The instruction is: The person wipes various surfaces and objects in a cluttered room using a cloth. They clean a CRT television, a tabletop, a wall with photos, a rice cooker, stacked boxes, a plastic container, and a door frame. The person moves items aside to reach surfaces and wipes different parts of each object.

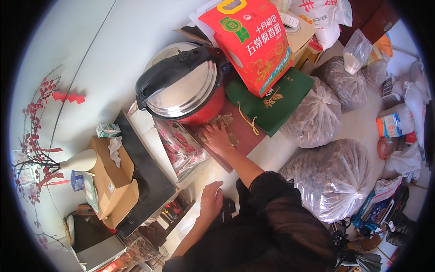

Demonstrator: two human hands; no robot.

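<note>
My right hand (214, 138) presses on a brownish crumpled cloth (224, 119) that lies on a dark red wooden surface (249, 137). Just beyond it stands a red electric pressure cooker (200, 117) with a steel and black lid (181, 89). A green paper bag (272, 108) with a cord handle lies flat to the right, under a red rice bag (253, 47). My left hand (211, 199) hangs in the air near my body, fingers loosely apart, holding nothing. Beside my right hand is a floral item in plastic (178, 144).
Several clear plastic sacks (326, 176) of brown contents stand on the floor at right. A cardboard box (110, 170), a white vase (80, 160) with red-berry branches and a small carton (108, 130) are at left, by a black tabletop (149, 183). A power strip (289, 21) lies behind.
</note>
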